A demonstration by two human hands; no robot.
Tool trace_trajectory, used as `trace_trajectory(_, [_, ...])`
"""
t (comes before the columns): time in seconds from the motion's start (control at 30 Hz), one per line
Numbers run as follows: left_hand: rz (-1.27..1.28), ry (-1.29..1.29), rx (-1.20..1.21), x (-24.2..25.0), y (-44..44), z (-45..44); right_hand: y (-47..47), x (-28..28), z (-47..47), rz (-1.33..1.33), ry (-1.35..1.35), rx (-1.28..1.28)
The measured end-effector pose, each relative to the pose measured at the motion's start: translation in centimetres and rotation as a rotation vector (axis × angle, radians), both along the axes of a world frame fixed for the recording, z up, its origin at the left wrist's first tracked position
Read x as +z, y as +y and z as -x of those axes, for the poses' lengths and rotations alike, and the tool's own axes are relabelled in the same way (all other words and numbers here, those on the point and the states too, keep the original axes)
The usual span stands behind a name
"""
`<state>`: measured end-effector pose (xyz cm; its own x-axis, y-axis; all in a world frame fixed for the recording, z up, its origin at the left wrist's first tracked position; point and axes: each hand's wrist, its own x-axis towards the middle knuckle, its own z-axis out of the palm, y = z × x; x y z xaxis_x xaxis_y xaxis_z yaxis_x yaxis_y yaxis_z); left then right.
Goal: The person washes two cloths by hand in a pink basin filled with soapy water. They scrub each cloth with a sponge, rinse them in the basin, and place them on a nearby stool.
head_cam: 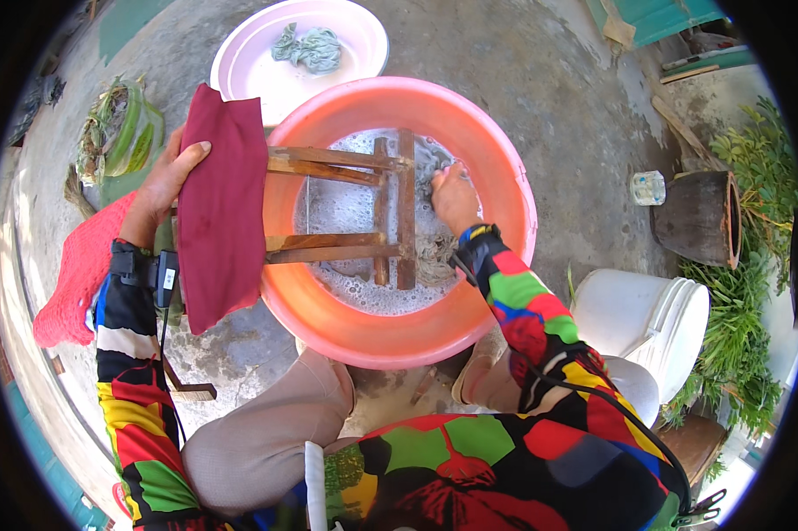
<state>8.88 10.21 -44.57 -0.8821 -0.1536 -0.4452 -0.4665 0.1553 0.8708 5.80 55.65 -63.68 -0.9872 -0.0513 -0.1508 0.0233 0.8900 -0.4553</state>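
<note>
A large orange-pink plastic basin (pixel 505 166) with sudsy water stands before me. The legs of a wooden folding stool (pixel 405 209) reach into it, and the stool's dark red cloth seat (pixel 223 212) lies over the basin's left side. My left hand (pixel 167 179) grips the seat's left edge, thumb on the cloth. My right hand (pixel 455 199) is at the right side of the suds, closed on part of a wet grey cloth (pixel 431 159). Another greyish wet bundle (pixel 437 259) lies in the suds below that hand.
A pale pink basin (pixel 230 66) with a wet grey-green cloth (pixel 316 50) stands beyond. To the right are a white bucket (pixel 624 318), a brown pot (pixel 694 216), a glass jar (pixel 648 188) and plants (pixel 731 332). A red knitted cover (pixel 74 285) lies left.
</note>
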Motion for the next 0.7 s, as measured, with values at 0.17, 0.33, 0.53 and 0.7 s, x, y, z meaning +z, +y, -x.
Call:
trace_trajectory(0.17, [0.011, 0.014, -0.042, 0.6, 1.1, -0.9, -1.8, -3.1, 5.6, -0.047, -0.230, -0.052])
trace_trajectory(0.33, [0.003, 0.030, 0.014, 1.4, 2.4, 0.3, -3.9, 2.9, 0.4, 0.066, 0.047, 0.133])
trace_trajectory(0.53, [0.063, 0.128, -0.018, 4.6, 6.9, 2.2, -0.6, 5.9, -3.6, -0.177, -0.567, 0.286])
trace_trajectory(0.7, [0.506, 0.463, -0.347, 11.0, 13.9, 3.6, 5.4, 4.5, 1.9, -0.058, -0.408, 0.044])
